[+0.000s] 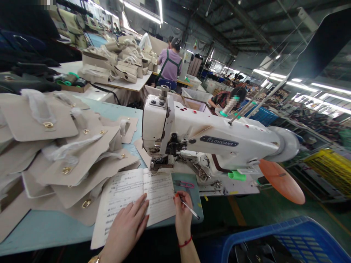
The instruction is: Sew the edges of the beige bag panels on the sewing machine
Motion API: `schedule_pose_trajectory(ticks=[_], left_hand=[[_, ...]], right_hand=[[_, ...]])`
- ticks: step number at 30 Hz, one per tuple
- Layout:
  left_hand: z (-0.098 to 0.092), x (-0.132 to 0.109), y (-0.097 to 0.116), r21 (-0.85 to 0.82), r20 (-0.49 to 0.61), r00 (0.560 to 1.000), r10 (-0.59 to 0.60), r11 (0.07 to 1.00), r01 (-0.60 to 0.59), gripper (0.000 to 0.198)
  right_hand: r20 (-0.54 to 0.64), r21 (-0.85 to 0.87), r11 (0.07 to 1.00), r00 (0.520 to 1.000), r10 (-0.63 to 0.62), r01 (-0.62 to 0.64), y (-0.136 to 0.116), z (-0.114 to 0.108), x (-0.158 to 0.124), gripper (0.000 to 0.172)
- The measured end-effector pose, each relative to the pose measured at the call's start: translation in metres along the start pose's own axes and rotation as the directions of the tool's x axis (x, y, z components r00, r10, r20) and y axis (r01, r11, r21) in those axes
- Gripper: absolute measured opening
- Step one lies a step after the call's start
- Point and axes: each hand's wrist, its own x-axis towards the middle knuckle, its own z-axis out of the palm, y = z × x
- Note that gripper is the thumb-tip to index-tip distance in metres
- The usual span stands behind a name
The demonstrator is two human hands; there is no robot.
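An open notebook (160, 190) with handwritten lines lies on the light blue table (63, 233), just in front of a white sewing machine (192, 128). My left hand (127, 228) rests flat across its lower middle, fingers stretched out and holding nothing. At the right page's edge, my right hand (183, 204) grips a clear-barrelled pen (193, 212), its tip near the paper. A red cord circles the right wrist. Beyond that hand lie pink-handled thread snips (184, 184).
Beige bag pieces (87, 157) with wrapped handles are heaped on the left. A blue plastic basket (298, 228) stands low at the right. More beige bags (126, 69) cover a table behind, beside a seated person (170, 64). Another person bends behind the machine.
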Motion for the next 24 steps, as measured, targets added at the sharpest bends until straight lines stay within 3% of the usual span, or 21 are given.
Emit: schedule_pose_trajectory(ticks=[24], left_hand=[[0.0,-0.031,0.009,0.044,-0.036,0.998,0.046,0.998,-0.044,0.039]], right_hand=[[0.051,0.018,0.998,0.997,0.052,-0.053,-0.005,-0.019,-0.038,0.024]])
